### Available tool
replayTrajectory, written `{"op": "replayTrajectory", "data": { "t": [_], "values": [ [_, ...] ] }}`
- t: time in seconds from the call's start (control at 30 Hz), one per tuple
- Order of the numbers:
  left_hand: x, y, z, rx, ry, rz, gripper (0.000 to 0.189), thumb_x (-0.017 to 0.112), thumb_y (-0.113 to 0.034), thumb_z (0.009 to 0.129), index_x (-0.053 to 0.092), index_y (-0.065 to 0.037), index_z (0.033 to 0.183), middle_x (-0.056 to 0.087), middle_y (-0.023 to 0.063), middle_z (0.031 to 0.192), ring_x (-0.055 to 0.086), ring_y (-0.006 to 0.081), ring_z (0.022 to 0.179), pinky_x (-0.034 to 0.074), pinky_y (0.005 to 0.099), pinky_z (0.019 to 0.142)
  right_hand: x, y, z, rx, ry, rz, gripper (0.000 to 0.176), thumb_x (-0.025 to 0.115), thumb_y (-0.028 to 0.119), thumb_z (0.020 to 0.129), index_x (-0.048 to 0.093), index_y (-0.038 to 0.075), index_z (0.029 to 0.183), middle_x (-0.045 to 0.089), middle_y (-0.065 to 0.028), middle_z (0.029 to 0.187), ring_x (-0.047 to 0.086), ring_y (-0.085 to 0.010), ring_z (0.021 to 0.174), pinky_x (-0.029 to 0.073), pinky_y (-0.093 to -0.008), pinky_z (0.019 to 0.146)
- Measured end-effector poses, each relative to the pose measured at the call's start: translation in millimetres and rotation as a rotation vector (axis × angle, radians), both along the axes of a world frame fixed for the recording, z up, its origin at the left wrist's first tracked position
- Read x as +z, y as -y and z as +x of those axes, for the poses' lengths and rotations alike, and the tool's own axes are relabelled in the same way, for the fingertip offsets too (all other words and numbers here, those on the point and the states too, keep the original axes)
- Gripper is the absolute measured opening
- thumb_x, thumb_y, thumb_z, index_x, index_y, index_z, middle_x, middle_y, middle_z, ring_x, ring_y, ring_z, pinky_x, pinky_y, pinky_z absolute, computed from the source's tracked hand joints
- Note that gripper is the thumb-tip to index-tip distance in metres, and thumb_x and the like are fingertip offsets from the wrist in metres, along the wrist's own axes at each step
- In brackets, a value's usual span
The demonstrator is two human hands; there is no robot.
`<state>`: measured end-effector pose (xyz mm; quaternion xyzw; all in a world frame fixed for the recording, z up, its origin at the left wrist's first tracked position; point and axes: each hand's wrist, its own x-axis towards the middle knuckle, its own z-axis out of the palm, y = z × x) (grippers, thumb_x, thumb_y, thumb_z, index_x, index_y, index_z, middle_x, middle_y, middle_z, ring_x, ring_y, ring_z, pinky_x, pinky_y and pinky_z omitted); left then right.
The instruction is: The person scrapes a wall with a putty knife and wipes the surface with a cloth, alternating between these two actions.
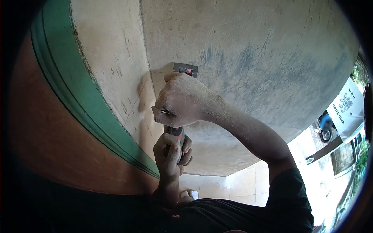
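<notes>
A scraper point(185, 70) held against a wall point(252, 46) corner.
Right hand point(180, 101) fingers clench its shaft; left hand point(169, 153) fingers wrap its handle point(178, 133).

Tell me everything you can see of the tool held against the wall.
It looks like a scraper: a flat grey metal head with a small red mark, set against the dusty plaster wall near a corner. Its handle looks red and black and runs down from the head. The right hand wraps the middle, hiding most of it; the left hand grips the lower end.
</notes>
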<state>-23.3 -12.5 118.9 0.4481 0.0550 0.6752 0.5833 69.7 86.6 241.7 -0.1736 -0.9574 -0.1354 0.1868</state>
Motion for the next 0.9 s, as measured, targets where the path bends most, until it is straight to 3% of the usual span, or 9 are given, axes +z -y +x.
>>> {"op": "replayTrajectory", "data": {
  "t": [0.13,0.17,0.23,0.33,0.43,0.57,0.6,0.67,0.9],
  "values": [
    [-11,-15,-1,-0.064,-0.046,0.216,0.031,0.05,-0.032,0.094,0.041,-0.004,0.082,0.036,0.008,0.061,0.023,0.0042,0.039,0.016,0.0195,0.032,0,-3,2,0.056,0.091,0.023,0.032,0.052,0.021,0.077,0.05,0.009,0.047,0.052,-0.0076,0.047,0.048,-0.0257,0.046,0.041,-0.0355,0.065],
    [-16,-16,-2,-0.077,-0.006,0.137,0.03,0.055,-0.023,0.091,0.049,0.0,0.074,0.042,0.0106,0.064,0.031,0.0068,0.045,0.025,0.0187,0.034,-2,-3,3,0.055,0.102,0.02,0.032,0.052,0.021,0.077,0.05,0.009,0.047,0.052,-0.0076,0.047,0.048,-0.0257,0.046,0.041,-0.0355,0.065],
    [-20,-20,-4,-0.136,-0.02,0.112,0.03,0.056,-0.022,0.091,0.05,0.001,0.073,0.042,0.0101,0.061,0.033,0.0083,0.047,0.026,0.019,0.034,-7,-3,6,0.086,0.183,0.029,0.029,0.048,0.023,0.075,0.059,0.011,0.051,0.055,-0.0108,0.05,0.054,-0.026,0.048,0.044,-0.0357,0.071],
    [-16,-23,1,-0.174,-0.038,0.052,0.032,0.056,-0.022,0.09,0.052,0.003,0.07,0.041,0.0096,0.055,0.038,0.0113,0.048,0.027,0.0198,0.033,-11,-5,10,0.119,0.133,0.031,0.028,0.048,0.023,0.074,0.059,0.012,0.05,0.055,-0.0107,0.05,0.054,-0.0256,0.047,0.043,-0.0358,0.074],
    [-15,-27,8,-0.086,-0.046,0.16,0.034,0.055,-0.021,0.09,0.052,0.004,0.067,0.047,0.0139,0.055,0.038,0.0114,0.042,0.029,0.022,0.031,-7,-5,15,0.18,0.099,0.065,0.027,0.053,0.021,0.072,0.051,0.011,0.048,0.053,-0.0066,0.048,0.049,-0.0219,0.045,0.041,-0.0344,0.066],
    [-5,-26,20,-0.035,-0.013,0.15,0.031,0.053,-0.023,0.09,0.051,0.0,0.07,0.043,0.0135,0.058,0.03,0.0078,0.039,0.023,0.019,0.03,1,-10,18,0.159,0.128,0.118,0.027,0.05,0.021,0.074,0.051,0.009,0.05,0.055,-0.0082,0.051,0.05,-0.0234,0.048,0.041,-0.0336,0.065],
    [-3,-24,20,-0.008,-0.065,0.186,0.03,0.044,-0.023,0.092,0.044,-0.001,0.071,0.041,0.0158,0.069,0.023,0.0052,0.04,0.021,0.0195,0.031,3,-11,19,0.186,0.134,0.12,0.027,0.05,0.021,0.074,0.051,0.009,0.05,0.055,-0.0082,0.051,0.05,-0.0234,0.048,0.041,-0.0336,0.065],
    [3,-12,22,0.029,-0.034,0.066,0.032,0.051,-0.026,0.091,0.045,-0.003,0.07,0.042,0.0113,0.06,0.028,0.0073,0.04,0.021,0.0208,0.031,6,-9,20,0.169,0.125,0.146,0.026,0.05,0.021,0.075,0.053,0.007,0.052,0.055,-0.01,0.052,0.052,-0.0252,0.05,0.043,-0.0358,0.064],
    [33,18,37,0.115,-0.077,-0.123,0.027,0.047,-0.028,0.09,0.04,-0.009,0.071,0.043,0.0088,0.062,0.024,0.007,0.038,0.019,0.0218,0.033,16,5,30,0.216,0.015,0.026,0.03,0.048,0.022,0.078,0.056,0.004,0.056,0.053,-0.0143,0.053,0.056,-0.0289,0.054,0.047,-0.0409,0.063]
  ]
}}
